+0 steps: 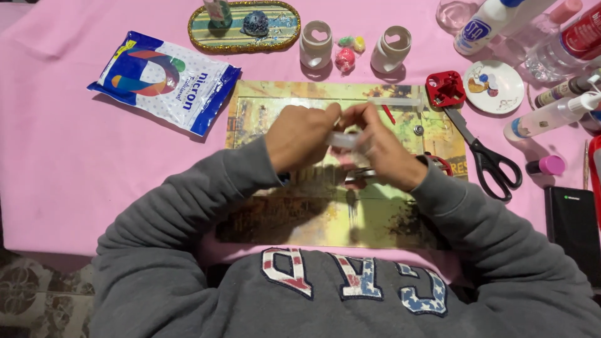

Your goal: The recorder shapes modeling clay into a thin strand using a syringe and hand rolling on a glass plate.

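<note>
My left hand (300, 134) and my right hand (379, 147) meet above a yellow-green printed mat (275, 103) on the pink tablecloth. Both pinch a small clear plastic piece (343, 139) between their fingertips, blurred by motion. Under my right hand lies a pair of pliers with red handles (432, 164), mostly hidden. A clear syringe-like tube (397, 101) rests on the mat just beyond my fingers. Both arms wear grey sleeves.
A blue and white plastic bag (166, 78) lies at left. Black scissors (488, 159), a red square piece (445, 88) and a small paint dish (498, 86) are at right, with several bottles (551, 116). Two white heart-cut holders (316, 44) and an oval tray (244, 26) stand behind.
</note>
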